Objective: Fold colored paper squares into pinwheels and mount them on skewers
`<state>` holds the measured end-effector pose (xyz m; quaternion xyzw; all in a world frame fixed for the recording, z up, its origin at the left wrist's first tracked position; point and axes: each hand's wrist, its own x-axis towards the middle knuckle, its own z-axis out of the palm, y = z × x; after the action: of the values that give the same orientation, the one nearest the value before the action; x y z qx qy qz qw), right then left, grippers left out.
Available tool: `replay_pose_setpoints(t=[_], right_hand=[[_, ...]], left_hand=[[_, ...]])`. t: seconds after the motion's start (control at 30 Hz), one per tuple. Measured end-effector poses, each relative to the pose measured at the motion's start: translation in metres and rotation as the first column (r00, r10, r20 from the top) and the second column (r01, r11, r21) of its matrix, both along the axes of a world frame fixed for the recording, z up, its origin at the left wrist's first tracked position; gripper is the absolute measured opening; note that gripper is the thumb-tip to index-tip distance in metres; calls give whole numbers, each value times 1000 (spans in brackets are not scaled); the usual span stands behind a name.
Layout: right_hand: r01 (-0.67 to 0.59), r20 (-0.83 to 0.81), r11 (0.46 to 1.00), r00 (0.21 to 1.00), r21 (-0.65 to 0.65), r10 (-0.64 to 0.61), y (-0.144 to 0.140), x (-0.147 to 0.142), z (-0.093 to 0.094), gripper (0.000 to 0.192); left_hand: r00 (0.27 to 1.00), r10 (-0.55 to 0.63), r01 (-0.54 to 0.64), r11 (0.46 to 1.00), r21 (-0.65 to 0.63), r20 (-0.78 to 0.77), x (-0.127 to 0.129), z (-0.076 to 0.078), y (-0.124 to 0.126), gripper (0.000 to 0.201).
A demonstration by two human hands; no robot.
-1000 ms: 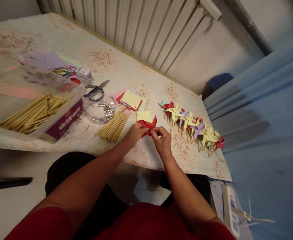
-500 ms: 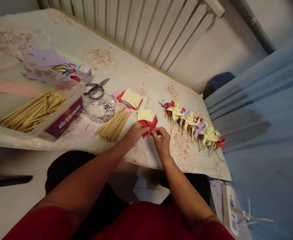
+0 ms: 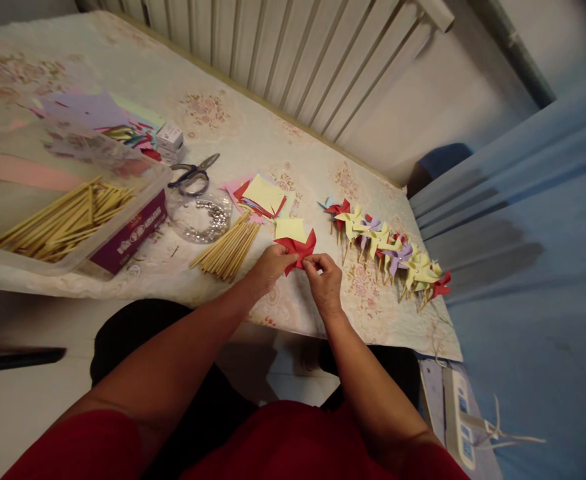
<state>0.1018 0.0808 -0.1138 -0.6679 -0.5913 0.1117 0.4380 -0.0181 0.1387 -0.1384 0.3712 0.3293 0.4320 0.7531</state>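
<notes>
Red paper pinwheel stays where it was; left hand and right hand both still pinch it.

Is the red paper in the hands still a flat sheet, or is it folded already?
Folded. The red paper shows pointed pinwheel-like vanes, pinched between the left hand and right hand.

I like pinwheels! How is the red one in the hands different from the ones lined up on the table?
The red pinwheel is pinched by the left hand and right hand; the row of pinwheels lies on the table untouched. The held one shows no stick; the row ones have sticks. It is one colour; the row mixes yellow, purple, red. All are folded paper.
</notes>
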Motion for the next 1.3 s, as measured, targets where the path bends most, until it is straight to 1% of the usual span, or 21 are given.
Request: replay_pose_setpoints(t=[0.17, 0.43, 0.6, 0.83, 1.0, 1.13, 1.3], right_hand=[[-13, -15, 1000, 1000, 18, 13, 0, -2, 0, 12], [-31, -41, 998, 999, 59, 34, 2, -3, -2, 9], [-12, -29, 999, 999, 42, 13, 3, -2, -5, 10], [-20, -28, 999, 999, 31, 21, 2, 0, -6, 11], [-28, -14, 1000, 1000, 13, 28, 4, 2, -7, 12], [-52, 49, 999, 997, 4, 52, 5, 6, -8, 12], [-100, 251, 994, 962, -45, 108, 7, 12, 0, 15]], left_hand=[[1000, -10, 10, 1000, 18, 4, 0, 1, 0, 16], [1000, -21, 22, 999, 27, -21, 0, 1, 0, 18], [999, -23, 25, 999, 41, -43, 0, 1, 0, 21], [998, -44, 48, 996, 79, -55, 1, -3, 1, 19], [990, -37, 50, 994, 98, -133, 2, -7, 3, 23], [985, -25, 48, 990, 132, -171, 3, -10, 3, 24], [977, -16, 58, 980, 191, -214, 3, -10, 3, 27]])
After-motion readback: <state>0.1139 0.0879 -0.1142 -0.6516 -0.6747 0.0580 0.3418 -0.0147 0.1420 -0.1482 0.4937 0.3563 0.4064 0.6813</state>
